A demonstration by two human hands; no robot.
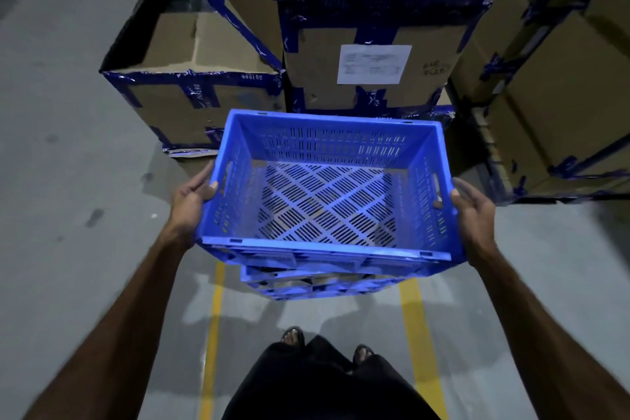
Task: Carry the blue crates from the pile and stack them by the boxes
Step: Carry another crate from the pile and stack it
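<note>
— Where's the crate?

— The blue crate is up between both hands, over another blue crate standing on the floor, right before the cardboard boxes.

— And the grip?

— The left hand clasps the left rim, thumb hooked over the edge. The right hand clasps the right side (a fingertip pokes through the handle slot). Both sets of fingers are curled tight on it.

— Anything else?

— Yellow lines on the floor by the person's feet.
</note>
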